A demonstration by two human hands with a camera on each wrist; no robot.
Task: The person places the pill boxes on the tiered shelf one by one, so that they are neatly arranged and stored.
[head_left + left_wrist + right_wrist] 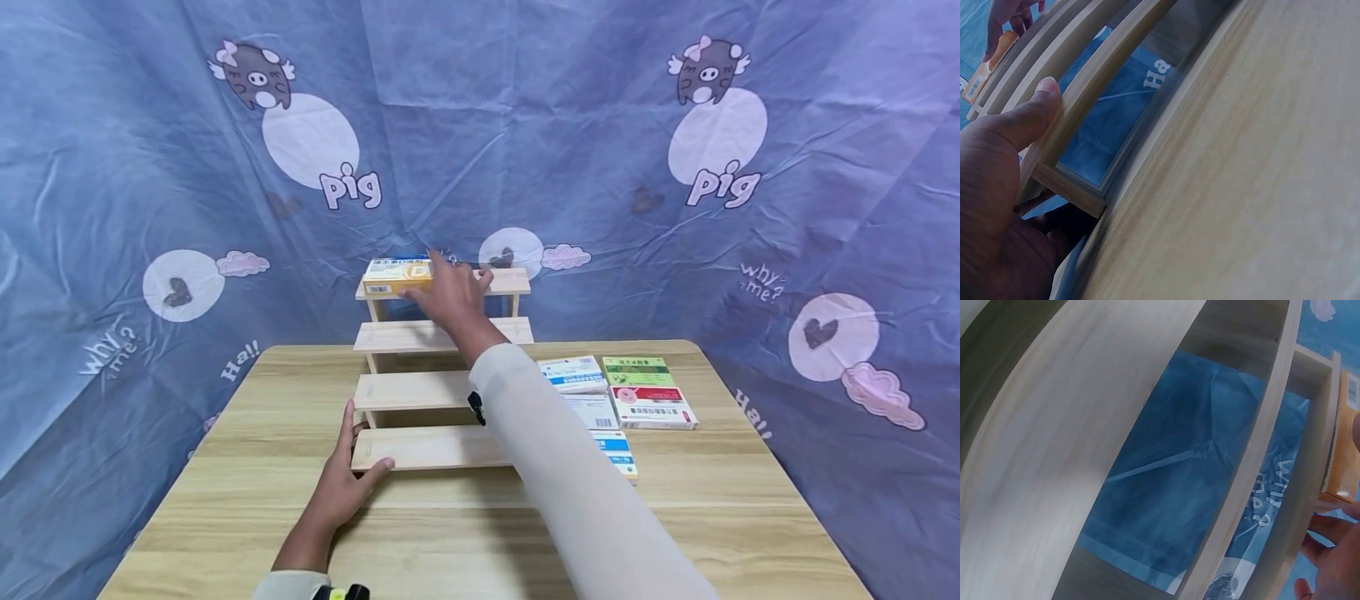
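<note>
On the top shelf [512,282], yellow-and-white box [393,275], right end inside right grip [454,293]

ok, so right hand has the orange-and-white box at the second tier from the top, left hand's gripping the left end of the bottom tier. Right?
Wrong tier: the orange-and-white box is at the top tier, as the head view shows. The right hand does hold it, and the left hand grips the left end of the bottom tier.
</note>
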